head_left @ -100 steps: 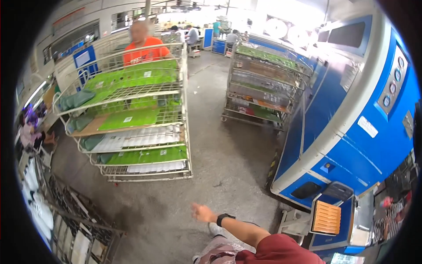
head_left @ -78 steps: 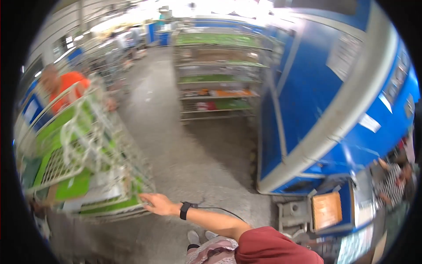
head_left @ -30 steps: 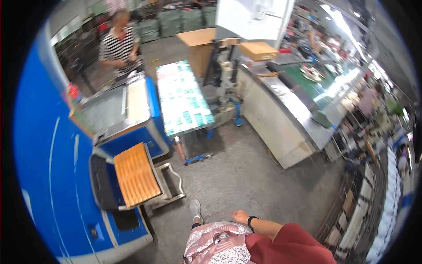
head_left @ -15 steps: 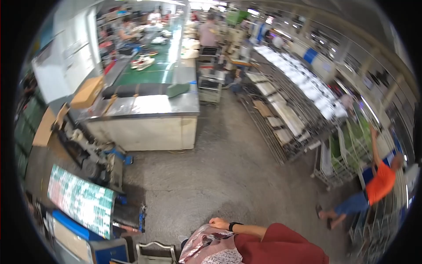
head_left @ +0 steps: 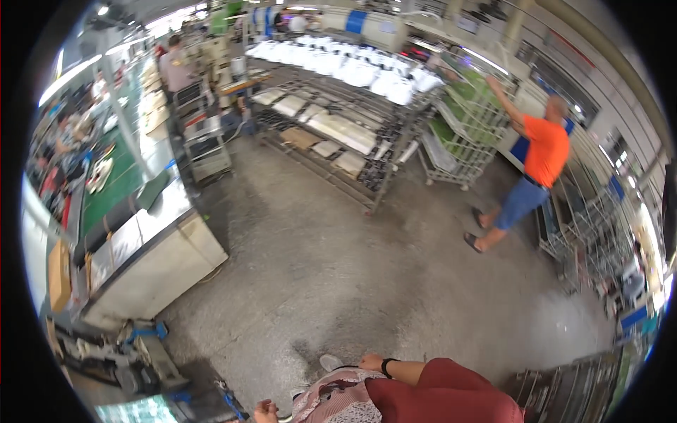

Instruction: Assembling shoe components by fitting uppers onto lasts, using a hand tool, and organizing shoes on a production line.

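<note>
Standing well apart — wire racks (head_left: 338, 134), steel bench (head_left: 151, 247); right hand (head_left: 371, 362) grip empty, left hand's (head_left: 266, 411) unclear.

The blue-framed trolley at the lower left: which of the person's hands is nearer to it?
Left. The left hand hangs just right of the blue-framed trolley; the right hand, with a black wristband, is farther right, by the patterned clothing.

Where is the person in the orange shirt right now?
In the head view, the person in the orange shirt stands at upper right on the concrete floor, reaching up to a wire rack of green sheets, well away from the wearer's hands.
</note>
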A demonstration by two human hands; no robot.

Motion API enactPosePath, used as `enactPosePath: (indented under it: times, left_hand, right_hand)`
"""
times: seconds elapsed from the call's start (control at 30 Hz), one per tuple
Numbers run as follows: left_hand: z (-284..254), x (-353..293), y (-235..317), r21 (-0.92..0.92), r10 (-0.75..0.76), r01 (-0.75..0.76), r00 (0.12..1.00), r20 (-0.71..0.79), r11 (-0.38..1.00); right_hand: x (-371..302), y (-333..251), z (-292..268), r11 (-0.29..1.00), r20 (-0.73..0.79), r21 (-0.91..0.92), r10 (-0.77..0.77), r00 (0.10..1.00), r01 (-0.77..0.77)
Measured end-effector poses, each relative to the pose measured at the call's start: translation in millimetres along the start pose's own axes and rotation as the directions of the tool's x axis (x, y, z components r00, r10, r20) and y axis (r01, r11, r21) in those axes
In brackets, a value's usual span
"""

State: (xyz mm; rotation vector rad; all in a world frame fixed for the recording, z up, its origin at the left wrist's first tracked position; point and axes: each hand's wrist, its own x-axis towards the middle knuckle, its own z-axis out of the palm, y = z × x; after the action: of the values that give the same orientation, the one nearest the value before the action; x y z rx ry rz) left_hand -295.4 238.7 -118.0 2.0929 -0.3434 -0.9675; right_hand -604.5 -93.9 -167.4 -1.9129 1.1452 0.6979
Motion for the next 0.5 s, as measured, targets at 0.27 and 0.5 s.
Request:
enactPosePath:
  times: [0.27, 0.5]
  left_hand:
    - [-23.2, 87.6, -55.0, 0.273, 0.178, -0.323, 0.877, 0.447, 0.906]
    - [-39.4, 184.3, -92.6, -0.761, 0.78, -0.382, -0.142, 0.609, 0.524]
  right_hand:
    - [-23.6, -18.7, -1.2, 0.896, -0.369, 0.442, 0.137, 0.919, 0.044]
    - [-110.2, 24.3, 88.4, 0.956, -0.603, 0.288, 0.138, 0.786, 0.053]
